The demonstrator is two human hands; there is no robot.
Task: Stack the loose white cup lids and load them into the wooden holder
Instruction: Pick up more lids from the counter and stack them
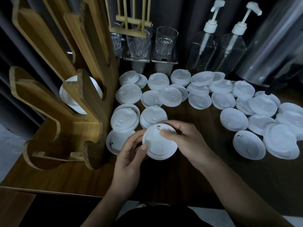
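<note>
Both of my hands hold one white cup lid point(161, 145) just above the dark wooden table, near its front. My left hand point(131, 154) grips its left rim with the thumb on top. My right hand point(183, 138) grips the right rim, thumb pressed near the sip hole. Several loose white lids point(172, 95) lie scattered across the table from the middle to the right edge, some overlapping. The wooden holder point(88, 102) stands at the left with tilted slots. A stack of white lids point(72, 95) sits in its middle slot; the lowest slot near me holds nothing.
Clear glasses point(165, 41) on small stands line the back, beside a bamboo rack point(131, 18). Two clear pump bottles point(205, 46) stand at the back right next to a large clear cylinder point(270, 46). The table's front edge point(65, 192) runs below my forearms.
</note>
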